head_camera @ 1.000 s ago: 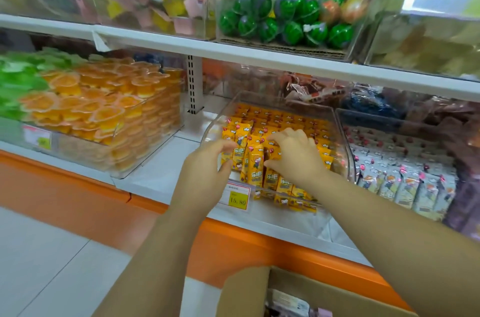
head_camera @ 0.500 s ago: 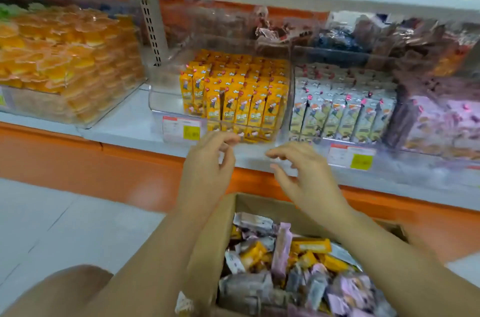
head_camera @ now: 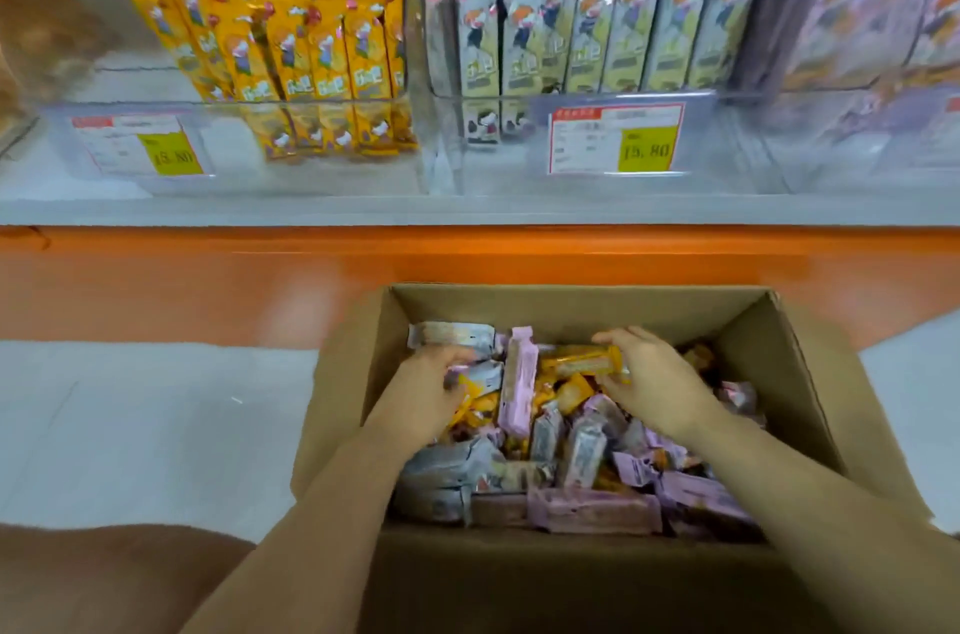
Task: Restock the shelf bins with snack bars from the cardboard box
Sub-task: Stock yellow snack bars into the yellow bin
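1. The right hand [head_camera: 654,384] holds an orange bar [head_camera: 576,363] by its middle, thumb on one side and fingers on the other, low inside the cardboard box [head_camera: 571,301].
2. The left hand [head_camera: 421,394] curls its fingers on the loose snack bars [head_camera: 519,373]. It is hard to tell if it holds one.
3. The bars look light, and the wrappers look thin and slippery, so a soft pinch on the middle should do.
4. The way up looks open. Only the box wall and the front of the yellow bin [head_camera: 228,114] stand in the way.

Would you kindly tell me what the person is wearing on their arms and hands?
Nothing visible: the left hand and right hand are ungloved, and both forearms are bare to the frame's edge, with no sleeve, watch or bracelet in view.
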The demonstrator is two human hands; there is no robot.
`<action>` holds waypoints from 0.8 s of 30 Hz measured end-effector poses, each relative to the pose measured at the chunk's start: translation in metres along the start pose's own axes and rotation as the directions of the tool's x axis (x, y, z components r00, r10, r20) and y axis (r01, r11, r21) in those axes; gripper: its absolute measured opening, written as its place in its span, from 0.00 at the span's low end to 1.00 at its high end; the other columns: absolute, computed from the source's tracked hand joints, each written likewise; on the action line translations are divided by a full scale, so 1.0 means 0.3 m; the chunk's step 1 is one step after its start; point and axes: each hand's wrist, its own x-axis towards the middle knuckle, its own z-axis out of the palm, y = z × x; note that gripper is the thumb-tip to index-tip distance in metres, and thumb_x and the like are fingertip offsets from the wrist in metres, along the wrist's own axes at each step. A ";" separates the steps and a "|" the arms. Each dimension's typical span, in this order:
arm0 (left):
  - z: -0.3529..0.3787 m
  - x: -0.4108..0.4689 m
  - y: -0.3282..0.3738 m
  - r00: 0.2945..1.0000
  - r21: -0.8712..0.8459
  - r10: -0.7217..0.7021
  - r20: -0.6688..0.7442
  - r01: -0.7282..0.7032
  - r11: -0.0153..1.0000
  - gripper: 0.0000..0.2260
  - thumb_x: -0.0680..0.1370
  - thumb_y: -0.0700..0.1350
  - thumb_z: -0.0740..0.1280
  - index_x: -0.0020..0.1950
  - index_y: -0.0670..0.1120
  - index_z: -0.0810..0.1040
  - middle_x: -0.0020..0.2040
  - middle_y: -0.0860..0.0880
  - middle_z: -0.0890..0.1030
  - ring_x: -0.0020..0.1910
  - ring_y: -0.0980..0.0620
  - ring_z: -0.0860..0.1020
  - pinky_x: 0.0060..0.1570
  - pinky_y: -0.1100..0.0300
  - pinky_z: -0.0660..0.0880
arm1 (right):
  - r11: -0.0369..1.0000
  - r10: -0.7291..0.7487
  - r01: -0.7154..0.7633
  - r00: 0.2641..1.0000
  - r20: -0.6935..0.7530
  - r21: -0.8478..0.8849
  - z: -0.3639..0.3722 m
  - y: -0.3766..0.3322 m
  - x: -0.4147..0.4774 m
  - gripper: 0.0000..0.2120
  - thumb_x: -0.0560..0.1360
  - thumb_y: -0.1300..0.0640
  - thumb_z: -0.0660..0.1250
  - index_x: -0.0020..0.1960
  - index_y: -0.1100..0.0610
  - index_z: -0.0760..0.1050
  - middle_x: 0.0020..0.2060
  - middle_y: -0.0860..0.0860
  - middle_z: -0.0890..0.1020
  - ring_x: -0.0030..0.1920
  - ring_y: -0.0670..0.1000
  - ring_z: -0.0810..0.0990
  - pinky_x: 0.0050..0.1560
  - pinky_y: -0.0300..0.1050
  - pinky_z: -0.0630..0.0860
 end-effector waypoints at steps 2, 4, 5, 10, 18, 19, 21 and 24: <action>0.029 0.026 -0.018 0.998 0.042 -0.053 0.039 0.051 0.998 0.17 0.79 0.40 0.64 0.68 0.48 0.72 0.66 0.45 0.75 0.62 0.48 0.75 0.58 0.59 0.71 | 0.998 0.057 -0.058 0.996 0.065 0.013 0.036 0.029 0.027 0.25 0.77 0.55 0.66 0.72 0.55 0.63 0.67 0.56 0.68 0.57 0.57 0.75 0.58 0.53 0.72; 0.054 0.042 -0.028 0.992 0.068 -0.103 0.066 0.099 0.993 0.19 0.79 0.42 0.65 0.69 0.49 0.70 0.66 0.44 0.74 0.61 0.47 0.75 0.57 0.57 0.71 | 0.995 0.084 -0.089 0.992 0.094 0.046 0.067 0.048 0.056 0.27 0.78 0.54 0.66 0.73 0.55 0.60 0.69 0.57 0.64 0.57 0.57 0.75 0.59 0.53 0.71; 0.063 0.049 -0.029 0.991 0.080 -0.115 0.073 0.109 0.991 0.19 0.78 0.43 0.66 0.70 0.50 0.70 0.66 0.45 0.73 0.61 0.47 0.75 0.57 0.56 0.71 | 0.994 0.091 -0.096 0.991 0.094 0.052 0.079 0.056 0.070 0.27 0.78 0.54 0.66 0.74 0.55 0.60 0.69 0.57 0.64 0.61 0.58 0.73 0.61 0.53 0.70; 0.083 0.078 -0.034 0.992 0.193 -0.110 0.062 0.096 0.977 0.22 0.75 0.45 0.71 0.67 0.49 0.72 0.66 0.44 0.70 0.62 0.45 0.72 0.62 0.53 0.69 | 0.992 0.119 -0.121 0.991 0.069 0.031 0.111 0.079 0.112 0.28 0.77 0.54 0.67 0.73 0.56 0.61 0.69 0.58 0.67 0.66 0.60 0.68 0.64 0.54 0.69; 0.013 0.043 -0.014 0.998 0.196 -0.061 0.012 0.058 0.979 0.17 0.74 0.43 0.71 0.62 0.50 0.76 0.64 0.46 0.72 0.58 0.47 0.74 0.54 0.57 0.71 | 0.998 0.033 -0.033 0.999 0.007 -0.047 0.077 0.050 0.074 0.18 0.77 0.55 0.66 0.66 0.53 0.70 0.62 0.54 0.70 0.51 0.56 0.78 0.49 0.49 0.76; -0.006 0.037 -0.002 0.999 0.174 -0.047 0.000 0.046 0.984 0.16 0.74 0.42 0.70 0.61 0.51 0.76 0.64 0.47 0.72 0.58 0.48 0.74 0.54 0.58 0.71 | 1.000 0.011 -0.011 1.000 -0.026 -0.015 0.063 0.041 0.064 0.16 0.77 0.57 0.66 0.64 0.52 0.71 0.62 0.53 0.69 0.49 0.56 0.78 0.47 0.51 0.77; -0.056 0.023 0.039 1.000 0.132 0.010 -0.010 -0.008 0.991 0.17 0.73 0.40 0.69 0.61 0.50 0.77 0.62 0.48 0.73 0.58 0.49 0.74 0.53 0.61 0.70 | 0.995 -0.061 0.066 0.995 -0.076 0.070 0.029 0.023 0.050 0.17 0.75 0.63 0.65 0.62 0.52 0.73 0.61 0.52 0.68 0.49 0.56 0.78 0.49 0.52 0.77; -0.139 -0.012 0.114 0.996 0.043 0.094 0.001 -0.094 0.995 0.19 0.74 0.40 0.68 0.64 0.51 0.74 0.55 0.51 0.74 0.50 0.51 0.76 0.38 0.74 0.68 | 0.954 -0.193 0.206 0.978 -0.077 0.219 -0.048 -0.027 0.020 0.19 0.71 0.69 0.68 0.56 0.50 0.77 0.58 0.48 0.70 0.59 0.50 0.72 0.58 0.40 0.69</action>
